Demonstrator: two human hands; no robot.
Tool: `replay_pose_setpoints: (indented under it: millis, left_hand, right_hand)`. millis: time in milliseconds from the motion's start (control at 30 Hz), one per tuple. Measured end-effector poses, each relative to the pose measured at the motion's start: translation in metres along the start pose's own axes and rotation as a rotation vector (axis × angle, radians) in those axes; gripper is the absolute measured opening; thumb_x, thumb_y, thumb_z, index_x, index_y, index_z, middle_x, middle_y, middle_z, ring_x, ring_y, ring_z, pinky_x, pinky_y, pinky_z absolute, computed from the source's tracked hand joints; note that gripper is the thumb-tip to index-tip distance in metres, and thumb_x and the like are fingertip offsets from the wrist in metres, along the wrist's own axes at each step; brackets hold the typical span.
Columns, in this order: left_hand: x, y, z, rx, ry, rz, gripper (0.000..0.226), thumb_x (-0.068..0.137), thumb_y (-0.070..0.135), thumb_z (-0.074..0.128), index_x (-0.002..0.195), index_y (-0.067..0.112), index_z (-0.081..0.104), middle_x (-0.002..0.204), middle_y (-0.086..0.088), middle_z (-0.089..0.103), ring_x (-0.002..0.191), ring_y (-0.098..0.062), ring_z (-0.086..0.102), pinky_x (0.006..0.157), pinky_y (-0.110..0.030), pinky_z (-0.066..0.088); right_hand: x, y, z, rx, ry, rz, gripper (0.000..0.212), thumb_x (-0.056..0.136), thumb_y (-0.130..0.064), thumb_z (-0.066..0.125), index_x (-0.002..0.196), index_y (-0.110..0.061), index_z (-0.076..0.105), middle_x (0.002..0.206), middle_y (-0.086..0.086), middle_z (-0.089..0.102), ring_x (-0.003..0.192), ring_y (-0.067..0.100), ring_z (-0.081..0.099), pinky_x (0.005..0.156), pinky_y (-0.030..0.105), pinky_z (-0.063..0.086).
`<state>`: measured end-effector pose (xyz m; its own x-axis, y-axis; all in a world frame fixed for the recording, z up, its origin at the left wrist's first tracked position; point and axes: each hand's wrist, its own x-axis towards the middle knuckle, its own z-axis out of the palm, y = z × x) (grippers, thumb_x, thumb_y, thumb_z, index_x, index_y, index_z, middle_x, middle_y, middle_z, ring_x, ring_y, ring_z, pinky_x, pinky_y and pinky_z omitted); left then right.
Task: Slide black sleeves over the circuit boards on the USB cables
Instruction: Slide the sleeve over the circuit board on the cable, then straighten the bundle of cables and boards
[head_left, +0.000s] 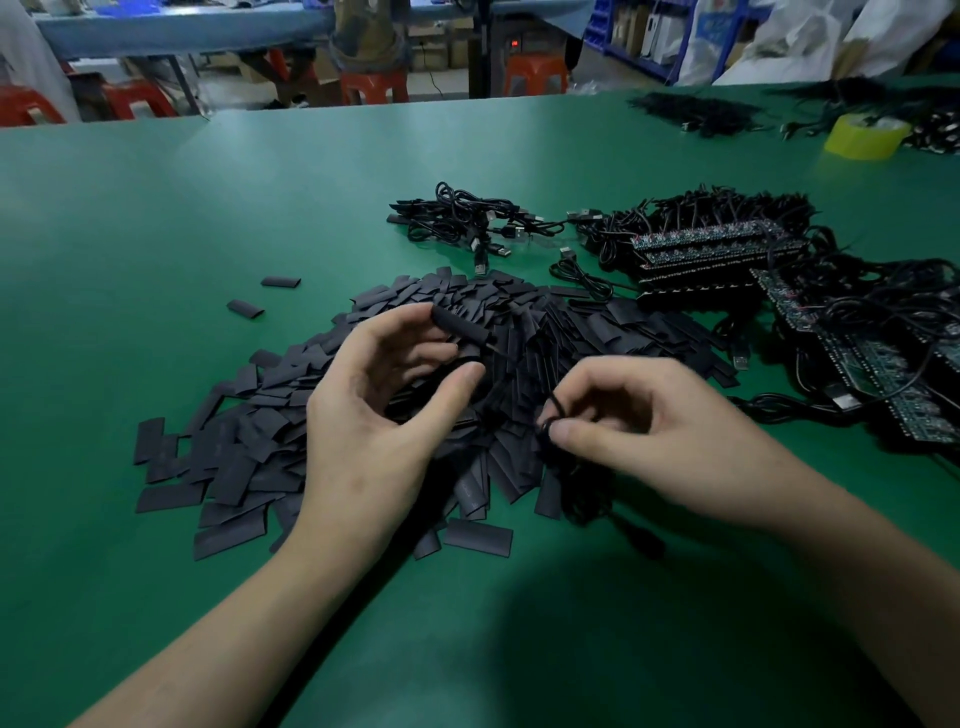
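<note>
Left hand: fingers curled round a black tubular sleeve at frame centre, above the heap of flat black sleeve pieces. Right hand: fingers pinch a thin black USB cable. Risk: a hard tug on the cable could pull the sleeve out of the loose grip.

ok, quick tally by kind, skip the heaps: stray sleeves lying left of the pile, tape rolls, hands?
Stray sleeves: 2
Yellow tape roll: 1
Hands: 2 (left hand grips a sleeve, right hand pinches a cable)
Total: 5
</note>
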<state>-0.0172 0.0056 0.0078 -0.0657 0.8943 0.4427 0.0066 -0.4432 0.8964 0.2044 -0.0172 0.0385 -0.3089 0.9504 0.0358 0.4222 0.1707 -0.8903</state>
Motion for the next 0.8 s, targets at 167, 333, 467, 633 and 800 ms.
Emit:
replay_pose_setpoints:
  millis: [167, 333, 467, 633, 800]
  left_hand:
    - [-0.002, -0.003, 0.000, 0.060, -0.034, -0.006, 0.043, 0.089, 0.018, 0.074, 0.131, 0.016, 0.064, 0.121, 0.005, 0.074, 0.111, -0.018, 0.070, 0.100, -0.029, 0.054]
    - [-0.005, -0.004, 0.003, 0.267, -0.137, 0.053, 0.039, 0.090, 0.019, 0.073, 0.129, 0.020, 0.068, 0.115, 0.009, 0.074, 0.111, -0.012, 0.070, 0.099, -0.030, 0.054]
    - [-0.008, -0.002, 0.006, 0.459, -0.210, 0.217, 0.035, 0.090, 0.013, 0.074, 0.125, 0.017, 0.069, 0.116, 0.011, 0.070, 0.110, -0.002, 0.066, 0.098, -0.021, 0.051]
    - [-0.008, -0.004, 0.007, 0.526, -0.260, 0.291, 0.034, 0.089, 0.015, 0.073, 0.123, 0.018, 0.070, 0.119, 0.011, 0.069, 0.114, -0.002, 0.064, 0.100, -0.021, 0.049]
    - [-0.009, -0.005, 0.008, 0.538, -0.284, 0.291, 0.035, 0.089, 0.016, 0.072, 0.124, 0.019, 0.070, 0.121, 0.013, 0.068, 0.117, 0.000, 0.061, 0.101, -0.021, 0.049]
  right_hand:
    - [0.007, -0.014, -0.021, 0.263, 0.124, -0.013, 0.026, 0.088, -0.024, 0.065, 0.100, -0.002, 0.063, 0.092, 0.014, 0.078, 0.069, 0.028, 0.076, 0.064, 0.031, 0.062]
    - [0.069, -0.033, -0.055, -0.217, 0.265, 0.003, 0.008, 0.100, -0.027, 0.065, 0.100, -0.019, 0.068, 0.085, 0.000, 0.079, 0.062, 0.016, 0.072, 0.061, 0.037, 0.059]
    - [0.160, -0.045, -0.060, -0.528, 0.343, -0.044, 0.014, 0.100, -0.029, 0.065, 0.108, -0.019, 0.071, 0.097, -0.004, 0.075, 0.065, 0.013, 0.071, 0.064, 0.024, 0.055]
    - [0.265, -0.052, -0.042, -0.709, 0.376, -0.053, 0.013, 0.098, -0.022, 0.066, 0.105, -0.018, 0.075, 0.120, 0.005, 0.070, 0.094, 0.019, 0.059, 0.083, 0.029, 0.046]
    - [0.302, -0.055, -0.020, -0.827, 0.329, -0.062, 0.025, 0.100, -0.024, 0.064, 0.122, -0.015, 0.071, 0.133, 0.011, 0.065, 0.123, 0.030, 0.060, 0.102, 0.035, 0.048]
